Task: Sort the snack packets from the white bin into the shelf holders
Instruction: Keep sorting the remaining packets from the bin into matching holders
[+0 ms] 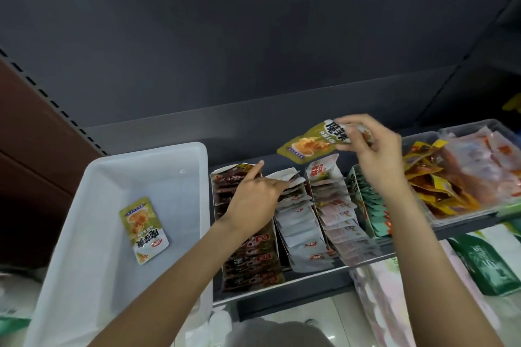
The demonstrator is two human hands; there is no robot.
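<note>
White plastic makes up the bin point(93, 234), the biggest thing here, standing left of the dark shelf point(282, 287). One olive-green packet point(143, 229) lies on the bin's floor, its long axis running roughly toward and away from the person. Cardboard holders point(298, 222) stand side by side on the shelf, packed with rows of packets. The right hand point(372, 155) pinches a second olive packet point(310, 142) by its right end, held nearly level above the holders and pointing left. The left hand point(253, 200) rests among the rows with forefinger extended, seemingly parting them. It is the nearer hand to the bin, so the remaining packet probably falls to it.
</note>
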